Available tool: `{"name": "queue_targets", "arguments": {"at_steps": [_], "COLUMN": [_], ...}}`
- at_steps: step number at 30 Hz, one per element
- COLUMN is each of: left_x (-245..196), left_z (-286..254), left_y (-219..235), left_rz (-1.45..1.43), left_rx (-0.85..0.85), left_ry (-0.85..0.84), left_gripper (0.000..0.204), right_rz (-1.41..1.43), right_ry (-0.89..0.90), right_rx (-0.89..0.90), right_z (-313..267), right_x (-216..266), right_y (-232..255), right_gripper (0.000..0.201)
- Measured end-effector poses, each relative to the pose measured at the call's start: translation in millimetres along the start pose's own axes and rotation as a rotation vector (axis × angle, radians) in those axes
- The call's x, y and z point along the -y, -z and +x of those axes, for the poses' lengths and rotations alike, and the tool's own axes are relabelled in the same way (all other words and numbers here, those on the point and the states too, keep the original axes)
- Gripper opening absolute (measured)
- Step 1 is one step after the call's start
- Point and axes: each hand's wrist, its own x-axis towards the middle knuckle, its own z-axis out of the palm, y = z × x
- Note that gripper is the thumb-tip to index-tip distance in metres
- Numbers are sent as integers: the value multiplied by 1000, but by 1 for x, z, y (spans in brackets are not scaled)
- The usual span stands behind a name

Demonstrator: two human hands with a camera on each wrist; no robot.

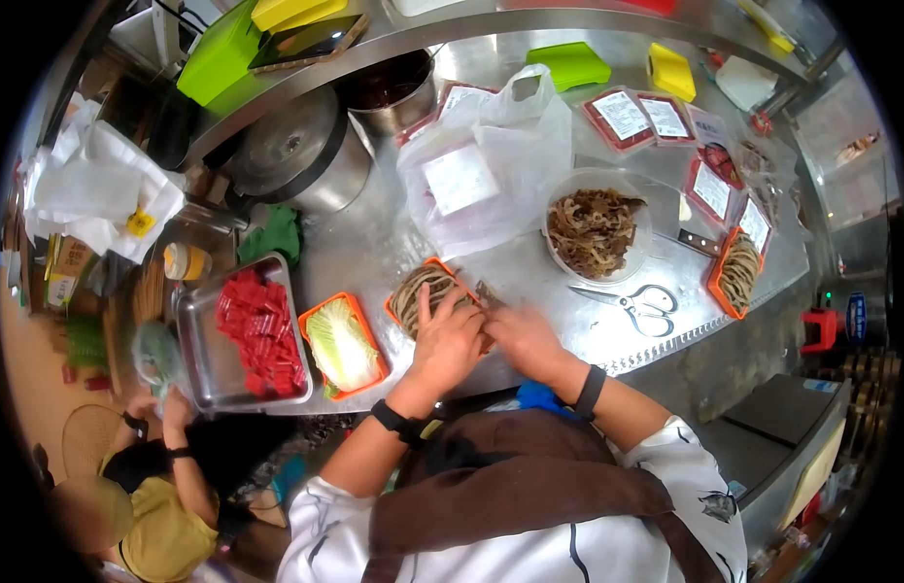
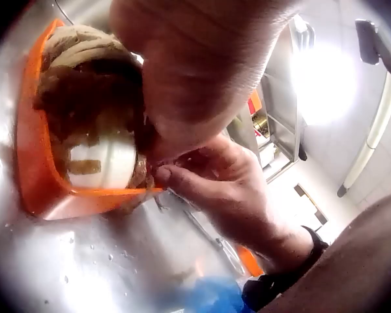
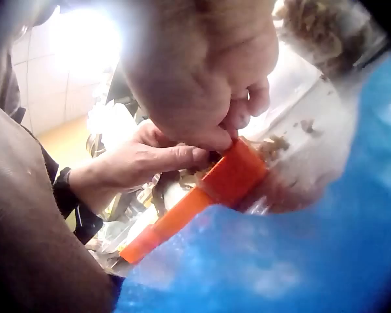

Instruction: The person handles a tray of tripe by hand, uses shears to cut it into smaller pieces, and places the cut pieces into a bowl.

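Note:
An orange box (image 1: 390, 309) of tan strips (image 1: 420, 296) sits at the front of the steel counter. My left hand (image 1: 447, 342) lies over it, its fingers stretched across the strips. In the left wrist view, dark brown strips and a white piece (image 2: 111, 160) show inside the same box (image 2: 36, 163). My right hand (image 1: 528, 342) is at the box's right end. Its curled fingers and thumb pinch brown strips right at the rim, mostly hidden by the hand. In the right wrist view, the left thumb (image 3: 182, 156) reaches toward that rim.
Left stand an orange box of cabbage (image 1: 343, 345) and a steel tray (image 1: 194, 360) with red packets. Right are a bowl of brown strips (image 1: 596, 233), scissors (image 1: 646, 309), a knife (image 1: 699, 241) and another orange box (image 1: 735, 277). A plastic bag (image 1: 491, 146) lies behind; another person (image 1: 170, 505) is lower left.

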Motion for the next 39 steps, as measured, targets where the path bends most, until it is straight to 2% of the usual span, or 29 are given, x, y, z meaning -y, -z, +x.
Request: {"name": "queue_targets", "arguments": {"at_steps": [1,4,8,10,14,18,20,23,24,26,29,33,37,39], "left_x": [-1,0,0,-3,-12,-23,-30,-37,-40,-45,-46,-42,-37,-38], "left_z": [1,0,3,5,6,4,2,0,1,0,-3,-10,-11,-6], "left_y": [-2,-4,-4,-2,10,27,34,42,45,48,51,55,57,57], "left_rz": [-3,36,104,113,46,-27,-49,-95,-108,-112,-112,-106,-95,-134], "left_rx": [-1,31,93,111,57,-61,-142,-149,-157,-160,-168,-198,-223,-206], "left_ry": [-4,8,-25,-28,-1,32,60,64,75,78,92,121,119,122], "left_gripper": [27,27,27,28,31,33,27,22,20,20,20,19,21,20], "right_rz": [22,16,127,139,169,-135,-286,-369,-375,-445,-490,-455,-299,-135], "right_ry": [-20,-7,-8,4,-34,-184,-249,-363,-357,-387,-400,-354,-304,-339], "right_rx": [67,102,48,-140,-279,-514,-457,-179,-183,37,90,-45,-130,-277], "right_z": [0,-1,-5,-3,0,8,14,12,14,18,24,28,39,44], "right_x": [-1,0,2,8,15,-14,-36,-70,-75,-82,-80,-84,-67,-54], "right_y": [-2,-5,0,13,48,113,142,159,158,151,139,140,183,203], "right_gripper": [9,8,12,20,23,15,14,7,7,12,13,9,7,8]}}
